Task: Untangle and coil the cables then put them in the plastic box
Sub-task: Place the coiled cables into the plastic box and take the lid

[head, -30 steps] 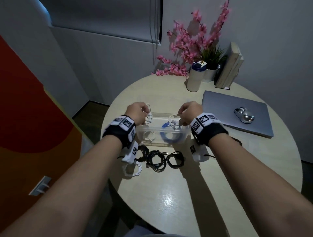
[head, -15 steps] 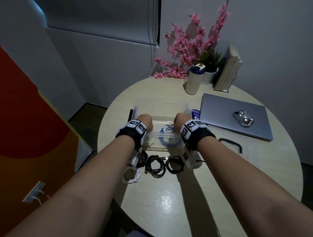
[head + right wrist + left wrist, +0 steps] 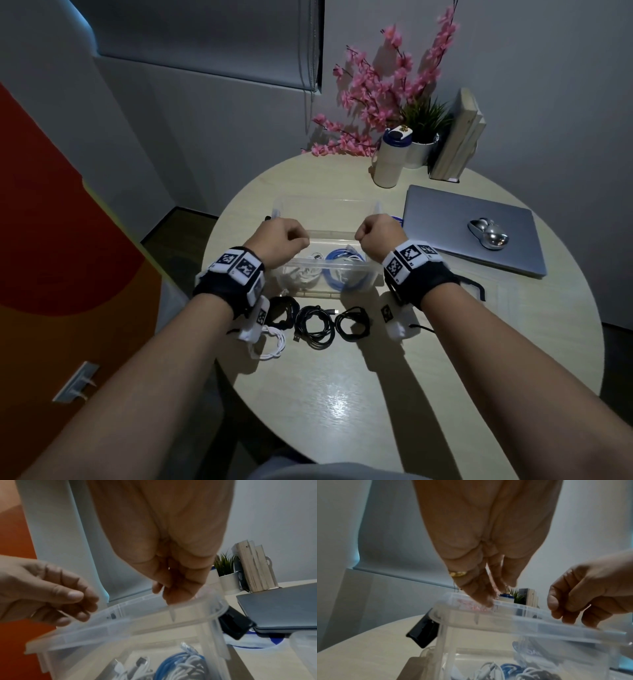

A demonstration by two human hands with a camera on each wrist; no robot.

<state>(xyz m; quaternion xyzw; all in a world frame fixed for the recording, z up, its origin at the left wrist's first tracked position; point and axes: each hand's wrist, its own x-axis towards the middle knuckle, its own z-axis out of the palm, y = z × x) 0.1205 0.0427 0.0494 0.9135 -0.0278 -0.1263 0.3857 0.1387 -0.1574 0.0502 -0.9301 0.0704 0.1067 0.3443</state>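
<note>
Clear plastic is what we have under both hands: the plastic box sits at the middle of the round table, and inside it we can see a blue cable coiled toward its 3 o'clock side with white cables toward 9 o'clock. Our left hand hangs over the box's 9 o'clock end with fingers curled downward; in the left wrist view the fingertips touch the far rim, though we cannot tell whether they actually pinch it. Our right hand is over the 3 o'clock end, fingers likewise curled, the tips meeting the rim in the right wrist view; again we cannot tell a firm hold. At 6 o'clock from the box lie three black cable coils in a row, and a white coil beside them toward 9 o'clock, partly under our left wrist. At 2 o'clock rests a closed laptop with a silver mouse on top.
</note>
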